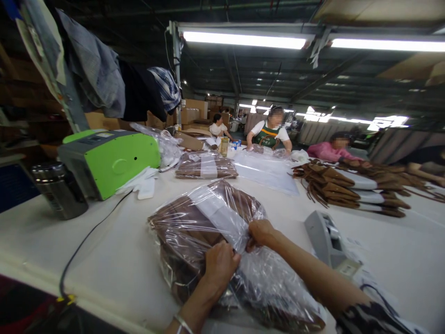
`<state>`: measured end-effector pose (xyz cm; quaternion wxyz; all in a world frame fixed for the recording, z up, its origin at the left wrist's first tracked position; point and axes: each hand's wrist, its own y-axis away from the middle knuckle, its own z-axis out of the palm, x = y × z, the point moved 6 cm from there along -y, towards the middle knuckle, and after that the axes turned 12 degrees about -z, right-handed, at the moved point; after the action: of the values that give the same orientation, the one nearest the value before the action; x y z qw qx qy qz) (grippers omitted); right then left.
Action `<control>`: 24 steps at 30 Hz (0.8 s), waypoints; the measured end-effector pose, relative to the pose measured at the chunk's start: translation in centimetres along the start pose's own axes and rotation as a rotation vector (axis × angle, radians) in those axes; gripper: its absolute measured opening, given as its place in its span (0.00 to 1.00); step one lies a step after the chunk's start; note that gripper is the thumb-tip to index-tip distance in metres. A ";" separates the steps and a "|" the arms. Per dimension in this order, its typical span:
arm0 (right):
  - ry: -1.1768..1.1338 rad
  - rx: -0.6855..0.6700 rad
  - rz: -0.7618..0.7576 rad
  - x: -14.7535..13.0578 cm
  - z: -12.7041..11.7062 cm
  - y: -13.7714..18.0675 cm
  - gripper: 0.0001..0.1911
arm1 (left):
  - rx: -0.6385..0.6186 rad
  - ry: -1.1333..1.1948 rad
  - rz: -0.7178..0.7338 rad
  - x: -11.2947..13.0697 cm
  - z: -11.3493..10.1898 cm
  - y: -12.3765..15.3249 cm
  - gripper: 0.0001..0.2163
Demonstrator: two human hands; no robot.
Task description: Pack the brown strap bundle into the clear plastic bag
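Observation:
In front of me on the white table lies a clear plastic bag with folded brown cloth goods inside. A white paper strip shows through the film across the brown cloth. My left hand, with a bangle at its wrist, is closed on the film near the bag's middle. Just to its right, my right hand pinches the film beside the paper strip. Loose, crumpled film spreads below the hands, over more brown cloth. Both hands' fingertips are partly hidden.
A green and grey machine and a steel flask stand left; a black cable runs over the table edge. Behind lies another brown pack. Right are a grey tape dispenser and stacked brown goods. Several people work beyond.

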<state>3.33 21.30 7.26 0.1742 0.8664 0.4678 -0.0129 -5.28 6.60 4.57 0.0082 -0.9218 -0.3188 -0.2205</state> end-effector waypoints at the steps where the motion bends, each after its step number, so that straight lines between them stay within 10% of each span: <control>1: -0.009 0.008 0.012 0.5 -0.1 0.3 0.18 | 0.000 0.001 -0.002 0.0 -0.1 0.0 0.10; 7: -0.125 0.151 0.120 4.8 -3.2 3.6 0.14 | -0.008 -0.001 0.001 0.2 -0.3 0.2 0.09; 14: -0.073 0.885 -0.135 -1.5 -1.8 1.4 0.29 | -0.035 -0.024 0.010 0.4 -0.5 0.2 0.09; 19: -0.095 0.858 -0.275 -2.4 4.4 -2.6 0.26 | -0.094 -0.065 0.049 0.7 -0.5 0.0 0.08; 24: -0.188 0.818 -0.206 -0.7 4.4 -3.0 0.26 | -0.192 -0.054 0.193 0.5 1.3 -1.8 0.09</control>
<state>1.10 20.86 2.38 -0.1437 0.8080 0.4903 -0.2933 -5.49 8.50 3.39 -0.0676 -0.9503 -0.2063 -0.2233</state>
